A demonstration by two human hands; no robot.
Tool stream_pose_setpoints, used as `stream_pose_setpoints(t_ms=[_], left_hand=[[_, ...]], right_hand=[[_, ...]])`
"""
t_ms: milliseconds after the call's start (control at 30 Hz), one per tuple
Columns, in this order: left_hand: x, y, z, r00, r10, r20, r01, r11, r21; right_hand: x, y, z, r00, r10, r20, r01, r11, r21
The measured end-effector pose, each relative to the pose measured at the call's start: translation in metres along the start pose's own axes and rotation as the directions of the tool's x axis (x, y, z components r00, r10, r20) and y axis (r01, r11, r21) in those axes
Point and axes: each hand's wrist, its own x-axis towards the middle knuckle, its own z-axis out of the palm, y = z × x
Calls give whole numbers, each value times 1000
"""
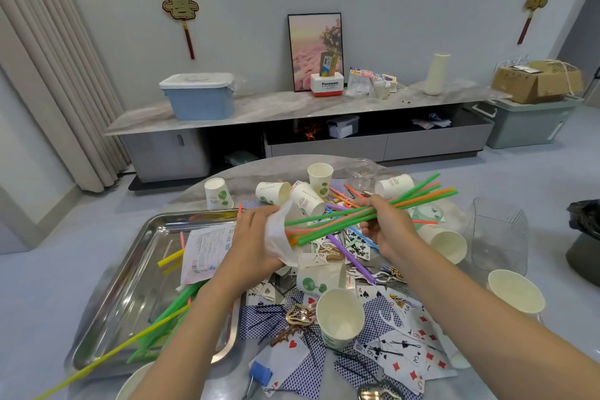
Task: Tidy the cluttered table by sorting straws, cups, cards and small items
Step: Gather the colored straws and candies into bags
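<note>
Head view: the right hand [388, 226] is closed round a bundle of long green, orange and pink plastic drinking straws [373, 209], gripping it near mid-length — the far ends fan out up and to the right of the fist, the near ends point down-left toward the other hand. The left hand [256, 237] clutches a thin white plastic bag [281, 237], its mouth right at the lower tips of the bundle; whether the tips are inside it cannot be told. Both hands are raised above the round grey marble-patterned table [552, 344]. Below the grip lie scattered playing cards [399, 351] and white paper cups [339, 318], some tipped over. Left of the left hand sits a shiny rectangular steel tray [136, 286] holding loose green and yellow straws [162, 321] and a printed paper sheet [207, 250].
</note>
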Motion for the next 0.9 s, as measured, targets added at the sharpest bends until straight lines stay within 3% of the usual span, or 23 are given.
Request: stream_pose_setpoints(t_ms=[200, 333, 467, 600, 733, 900], left_hand=[[-1, 7, 7, 998, 52, -34, -49, 996, 80], [0, 2, 13, 996, 60, -60, -48, 980, 195], [0, 2, 16, 998, 28, -59, -15, 977, 214], [1, 5, 14, 999, 23, -49, -14, 984, 177], [1, 2, 11, 998, 37, -51, -30, 989, 146], [2, 11, 13, 996, 81, -34, -78, 993, 85]], right_hand=[[-8, -2, 8, 987, -137, -87, 129, 987, -94], [-23, 0, 19, 964, -265, 24, 265, 954, -142], [-41, -2, 26, 901, -425, 90, 435, 886, -162], [-49, -7, 29, 828, -558, 65, 561, 815, -148], [-44, -10, 25, 832, -554, 34, 555, 827, -93], [-38, 11, 24, 902, -398, 169, 425, 887, -180]])
